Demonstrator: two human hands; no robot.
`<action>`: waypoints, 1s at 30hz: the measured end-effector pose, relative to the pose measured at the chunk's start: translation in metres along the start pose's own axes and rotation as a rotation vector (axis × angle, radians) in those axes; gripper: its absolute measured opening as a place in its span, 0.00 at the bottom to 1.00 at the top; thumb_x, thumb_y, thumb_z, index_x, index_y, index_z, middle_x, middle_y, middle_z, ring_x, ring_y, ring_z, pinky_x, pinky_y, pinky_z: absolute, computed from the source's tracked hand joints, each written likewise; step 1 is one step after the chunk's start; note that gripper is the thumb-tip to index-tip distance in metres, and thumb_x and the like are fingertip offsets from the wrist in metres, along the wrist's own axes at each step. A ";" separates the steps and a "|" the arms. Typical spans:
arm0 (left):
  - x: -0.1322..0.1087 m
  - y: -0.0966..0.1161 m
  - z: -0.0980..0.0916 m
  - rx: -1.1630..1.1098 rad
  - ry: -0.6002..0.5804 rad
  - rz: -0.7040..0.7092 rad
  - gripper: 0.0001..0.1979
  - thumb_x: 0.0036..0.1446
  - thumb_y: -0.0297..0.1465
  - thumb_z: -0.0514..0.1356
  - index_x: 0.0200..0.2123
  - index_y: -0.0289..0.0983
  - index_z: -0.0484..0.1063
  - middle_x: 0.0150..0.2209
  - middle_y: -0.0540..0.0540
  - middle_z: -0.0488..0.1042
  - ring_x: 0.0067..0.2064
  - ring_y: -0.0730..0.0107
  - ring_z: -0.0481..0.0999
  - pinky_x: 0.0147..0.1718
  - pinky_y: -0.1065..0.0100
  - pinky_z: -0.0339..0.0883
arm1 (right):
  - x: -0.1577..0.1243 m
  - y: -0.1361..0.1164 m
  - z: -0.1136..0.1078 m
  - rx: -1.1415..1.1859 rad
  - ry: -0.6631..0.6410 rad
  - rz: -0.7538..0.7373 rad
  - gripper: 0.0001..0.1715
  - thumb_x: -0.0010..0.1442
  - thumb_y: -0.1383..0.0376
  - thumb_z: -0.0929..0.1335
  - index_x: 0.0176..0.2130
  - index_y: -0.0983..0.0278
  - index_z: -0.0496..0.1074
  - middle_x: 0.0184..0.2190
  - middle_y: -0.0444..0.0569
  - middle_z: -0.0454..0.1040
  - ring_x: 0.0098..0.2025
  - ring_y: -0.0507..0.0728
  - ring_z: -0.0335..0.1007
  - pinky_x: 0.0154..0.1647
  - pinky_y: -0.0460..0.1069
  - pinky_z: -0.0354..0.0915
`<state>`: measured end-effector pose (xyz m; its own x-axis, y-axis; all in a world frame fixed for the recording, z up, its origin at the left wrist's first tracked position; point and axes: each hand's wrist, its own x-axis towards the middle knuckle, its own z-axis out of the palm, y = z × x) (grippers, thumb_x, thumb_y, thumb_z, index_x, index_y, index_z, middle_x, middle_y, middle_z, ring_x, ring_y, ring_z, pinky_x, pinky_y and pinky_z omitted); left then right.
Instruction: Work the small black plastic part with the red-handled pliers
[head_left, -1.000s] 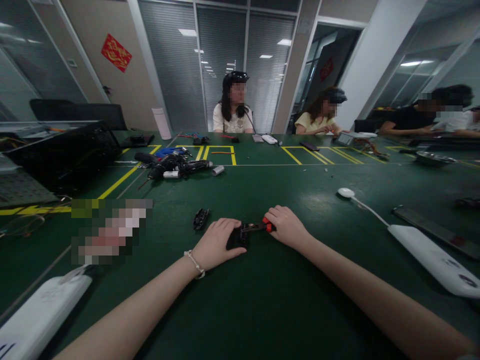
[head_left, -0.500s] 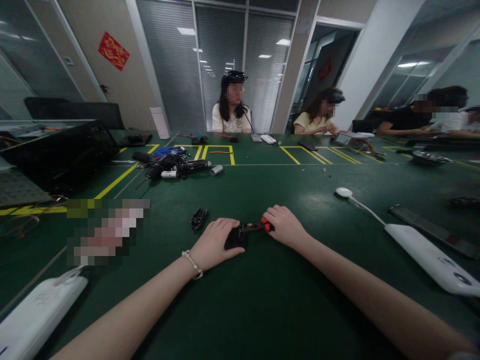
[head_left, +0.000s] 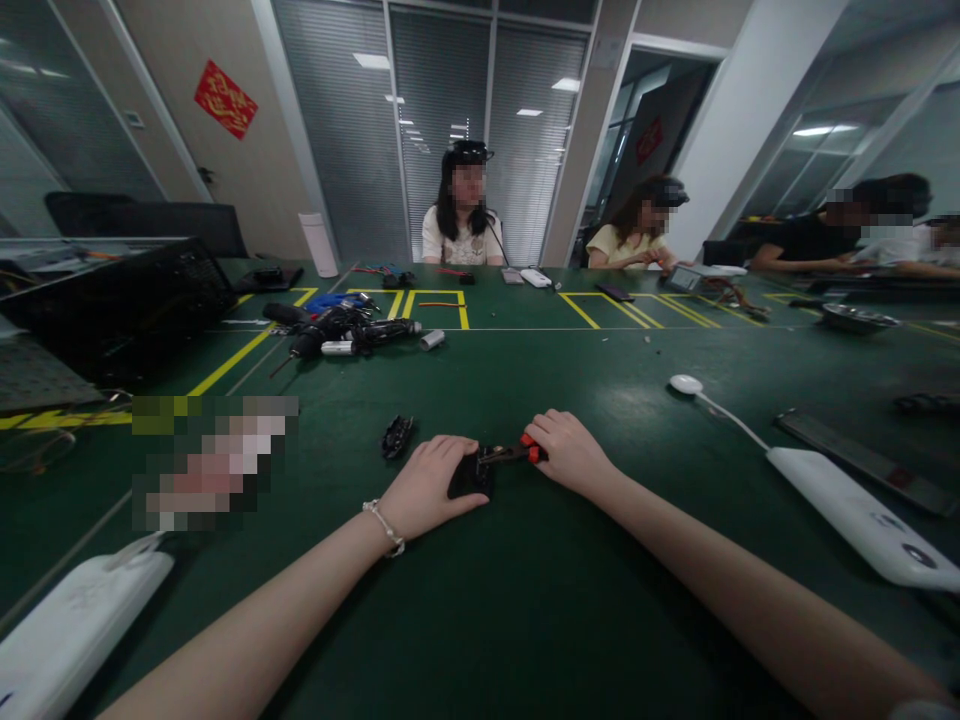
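Note:
My left hand [head_left: 427,485], with a bracelet at the wrist, grips a small black part [head_left: 472,478] against the green table [head_left: 555,600]. Thumb and fingers lie on either side of it, covering its left end. My right hand [head_left: 568,452] is closed round the red handles of a pair of pliers [head_left: 511,453]. The pliers point left, and their dark jaws reach the upper right edge of the black part. Whether the jaws pinch anything there is too small to tell. Just beyond my left hand lies another black piece [head_left: 397,437] with an uneven surface.
A drill [head_left: 319,335] lies among cables at the back left, by a black case [head_left: 127,310]. White devices [head_left: 855,510] flank me on both sides, one with a cord. A metal bowl [head_left: 855,316] stands far right. Several people [head_left: 461,225] sit across the table.
Almost nothing differs. Both hands, the pliers and the black part keep their places; the view has shifted very slightly.

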<state>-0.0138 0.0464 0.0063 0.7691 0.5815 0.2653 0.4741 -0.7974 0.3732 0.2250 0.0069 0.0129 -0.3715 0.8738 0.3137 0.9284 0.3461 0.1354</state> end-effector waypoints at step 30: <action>-0.001 0.001 -0.001 -0.009 0.005 -0.001 0.28 0.48 0.44 0.59 0.50 0.39 0.57 0.49 0.44 0.64 0.50 0.59 0.62 0.48 0.57 0.57 | 0.000 0.000 0.000 0.004 -0.004 0.011 0.10 0.47 0.68 0.65 0.34 0.65 0.66 0.33 0.49 0.68 0.36 0.56 0.59 0.36 0.50 0.55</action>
<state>-0.0142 0.0451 0.0080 0.7664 0.5832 0.2692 0.4712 -0.7953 0.3815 0.2246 0.0070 0.0133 -0.3610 0.8790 0.3115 0.9325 0.3376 0.1280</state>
